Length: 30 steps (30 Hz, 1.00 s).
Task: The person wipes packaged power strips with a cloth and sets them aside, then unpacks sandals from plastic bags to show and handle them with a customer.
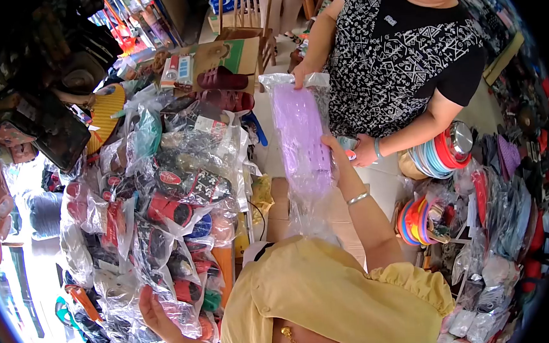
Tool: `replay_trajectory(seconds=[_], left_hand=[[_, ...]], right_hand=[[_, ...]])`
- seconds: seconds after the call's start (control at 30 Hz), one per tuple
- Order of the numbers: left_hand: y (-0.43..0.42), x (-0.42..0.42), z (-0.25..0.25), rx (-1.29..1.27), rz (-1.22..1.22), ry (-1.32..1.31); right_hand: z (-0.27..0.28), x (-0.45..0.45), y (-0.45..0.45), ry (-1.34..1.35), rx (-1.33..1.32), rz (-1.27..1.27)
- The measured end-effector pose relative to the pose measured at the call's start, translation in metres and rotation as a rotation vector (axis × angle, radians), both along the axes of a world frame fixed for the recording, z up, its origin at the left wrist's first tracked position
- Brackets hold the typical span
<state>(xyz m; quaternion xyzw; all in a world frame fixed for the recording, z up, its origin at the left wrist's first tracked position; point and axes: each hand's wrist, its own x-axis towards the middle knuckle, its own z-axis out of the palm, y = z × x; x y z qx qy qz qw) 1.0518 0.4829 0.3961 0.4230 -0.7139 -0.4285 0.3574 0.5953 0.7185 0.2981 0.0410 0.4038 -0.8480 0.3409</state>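
Note:
A long purple article with small holes, sealed in a clear plastic bag (302, 138), hangs upright at the centre; its exact kind does not show. My right hand (338, 150), below a silver bangle, grips its right edge, with some fingers hidden. Another person's hand (306, 73) pinches the bag's top end. My left hand (152, 308) is stretched out low at the left with nothing in it, fingers apart, against a heap of plastic-wrapped shoes (170, 209).
The other person (399, 57) stands opposite, a phone (347, 143) in one hand. Dark red shoes (222, 79) lie on cardboard near a wooden chair (241, 32). Coloured rolls (416, 220) and bagged goods (497, 221) line the right side.

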Motion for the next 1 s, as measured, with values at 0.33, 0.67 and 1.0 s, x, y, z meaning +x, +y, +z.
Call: replay_trajectory(seconds=[0.33, 0.67, 1.0], left_hand=[[-0.001, -0.006, -0.004, 0.067, 0.051, 0.003], [-0.001, 0.008, -0.026, 0.099, 0.109, 0.01], [-0.005, 0.03, -0.056, 0.23, 0.145, 0.111]], right_hand=[[-0.024, -0.029, -0.031, 0.027, -0.176, -0.023], [-0.005, 0.006, -0.016, 0.106, -0.141, 0.298], [0.066, 0.055, -0.091, 0.567, 0.283, 0.908]])
